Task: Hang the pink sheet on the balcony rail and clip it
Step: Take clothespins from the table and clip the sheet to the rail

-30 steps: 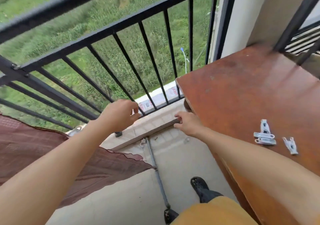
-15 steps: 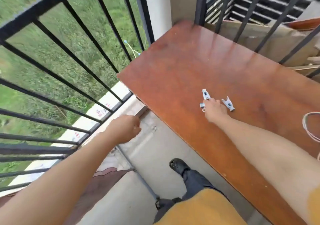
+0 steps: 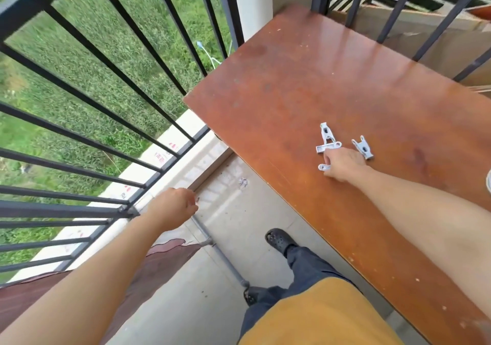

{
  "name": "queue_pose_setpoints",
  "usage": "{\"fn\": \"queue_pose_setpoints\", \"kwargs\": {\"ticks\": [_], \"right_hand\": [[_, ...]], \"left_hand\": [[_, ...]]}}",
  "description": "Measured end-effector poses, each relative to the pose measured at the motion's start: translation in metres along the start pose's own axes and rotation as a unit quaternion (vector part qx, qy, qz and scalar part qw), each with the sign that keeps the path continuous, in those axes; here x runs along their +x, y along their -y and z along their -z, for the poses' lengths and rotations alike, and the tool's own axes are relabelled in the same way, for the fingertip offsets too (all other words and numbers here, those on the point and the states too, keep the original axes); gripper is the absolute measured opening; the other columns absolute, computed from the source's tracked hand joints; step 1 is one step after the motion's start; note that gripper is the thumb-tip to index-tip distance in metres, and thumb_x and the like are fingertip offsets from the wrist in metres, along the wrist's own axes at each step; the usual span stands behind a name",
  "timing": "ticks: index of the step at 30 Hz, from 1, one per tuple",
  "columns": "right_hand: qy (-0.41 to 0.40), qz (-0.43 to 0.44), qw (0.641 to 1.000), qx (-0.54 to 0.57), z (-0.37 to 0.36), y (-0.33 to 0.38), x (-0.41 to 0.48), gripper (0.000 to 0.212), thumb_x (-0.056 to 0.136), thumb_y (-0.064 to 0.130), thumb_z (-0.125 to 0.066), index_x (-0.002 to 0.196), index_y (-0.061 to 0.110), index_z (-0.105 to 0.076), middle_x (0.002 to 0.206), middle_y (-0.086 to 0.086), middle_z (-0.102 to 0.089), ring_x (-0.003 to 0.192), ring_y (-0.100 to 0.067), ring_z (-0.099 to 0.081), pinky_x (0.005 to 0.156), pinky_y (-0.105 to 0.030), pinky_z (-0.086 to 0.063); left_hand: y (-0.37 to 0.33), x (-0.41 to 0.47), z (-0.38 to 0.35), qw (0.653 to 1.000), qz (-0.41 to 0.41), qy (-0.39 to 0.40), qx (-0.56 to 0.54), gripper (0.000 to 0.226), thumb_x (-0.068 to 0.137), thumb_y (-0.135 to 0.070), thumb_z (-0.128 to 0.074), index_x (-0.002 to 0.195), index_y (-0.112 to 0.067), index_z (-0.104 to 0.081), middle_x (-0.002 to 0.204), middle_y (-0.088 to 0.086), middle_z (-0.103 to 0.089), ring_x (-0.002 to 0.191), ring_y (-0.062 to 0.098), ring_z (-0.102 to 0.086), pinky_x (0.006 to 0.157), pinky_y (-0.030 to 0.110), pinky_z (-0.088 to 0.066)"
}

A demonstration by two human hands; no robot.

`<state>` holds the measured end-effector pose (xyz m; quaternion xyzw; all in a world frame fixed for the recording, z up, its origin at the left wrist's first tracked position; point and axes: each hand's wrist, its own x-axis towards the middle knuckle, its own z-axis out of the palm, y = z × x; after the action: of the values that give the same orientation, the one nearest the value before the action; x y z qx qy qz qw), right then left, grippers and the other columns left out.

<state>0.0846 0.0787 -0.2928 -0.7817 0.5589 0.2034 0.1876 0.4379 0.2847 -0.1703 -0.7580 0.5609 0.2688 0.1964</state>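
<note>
The pink sheet (image 3: 164, 262) hangs at the lower left, mostly hidden behind my left arm. The black balcony rail (image 3: 87, 142) fills the left side. On the brown table (image 3: 292, 84) lie several grey clips: one (image 3: 326, 134) upright, one (image 3: 362, 147) to its right. My right hand (image 3: 342, 164) rests on the table with its fingers closed on another clip (image 3: 323, 168). My left hand (image 3: 174, 209) hovers loosely curled over the balcony's floor ledge, holding nothing.
A grey pipe (image 3: 220, 254) runs across the concrete floor. My foot in a black shoe (image 3: 279, 239) stands beside the table. Cardboard (image 3: 435, 41) sits behind black bars at the top right. Grass lies far below the rail.
My right hand left the table's edge, reached the clips and closed on one. The view swung right, away from the sheet. My left hand dropped from the rail.
</note>
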Motion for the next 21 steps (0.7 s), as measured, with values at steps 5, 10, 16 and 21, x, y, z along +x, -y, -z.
{"fn": "queue_pose_setpoints", "kwargs": {"ticks": [5, 10, 16, 21], "right_hand": [[0.036, 0.016, 0.998, 0.052, -0.001, 0.037, -0.008, 0.020, 0.076, 0.035, -0.067, 0.077, 0.023, -0.052, 0.090, -0.003, -0.062, 0.082, -0.027, -0.056, 0.069, -0.031, -0.039], [0.011, 0.095, 0.984, 0.147, -0.008, 0.129, -0.027, 0.026, 0.072, 0.034, -0.072, 0.067, 0.020, -0.051, 0.083, -0.003, -0.064, 0.077, -0.028, -0.054, 0.063, -0.032, -0.038], [0.079, 0.213, 0.951, 0.208, -0.031, 0.241, -0.075, 0.033, 0.069, 0.039, -0.077, 0.068, 0.020, -0.050, 0.062, 0.005, -0.063, 0.064, -0.019, -0.059, 0.055, -0.029, -0.040], [0.132, 0.236, 0.912, 0.308, -0.067, 0.286, -0.100, 0.056, 0.067, 0.038, -0.081, 0.112, 0.037, -0.048, 0.070, 0.003, -0.068, 0.074, -0.016, -0.064, 0.065, -0.034, -0.050]], "left_hand": [[0.060, -0.043, 0.008, 0.995, 0.089, 0.006, 0.047, 0.026, 0.092, -0.036, -0.051, 0.108, -0.020, -0.063, 0.108, 0.004, -0.064, 0.105, 0.027, -0.059, 0.081, 0.036, -0.049], [0.117, -0.097, -0.002, 0.965, 0.164, 0.100, 0.181, 0.061, 0.081, -0.064, -0.057, 0.121, -0.020, -0.056, 0.123, 0.003, -0.059, 0.112, 0.026, -0.058, 0.092, 0.041, -0.040], [0.141, -0.132, -0.034, 0.949, 0.215, 0.111, 0.202, 0.032, 0.089, -0.023, -0.056, 0.121, -0.018, -0.057, 0.125, 0.003, -0.060, 0.115, 0.023, -0.058, 0.089, 0.032, -0.043], [0.144, -0.117, -0.042, 0.955, 0.240, 0.082, 0.155, 0.016, 0.087, -0.005, -0.050, 0.096, -0.018, -0.053, 0.111, 0.006, -0.065, 0.098, 0.027, -0.061, 0.075, 0.033, -0.039]]}}
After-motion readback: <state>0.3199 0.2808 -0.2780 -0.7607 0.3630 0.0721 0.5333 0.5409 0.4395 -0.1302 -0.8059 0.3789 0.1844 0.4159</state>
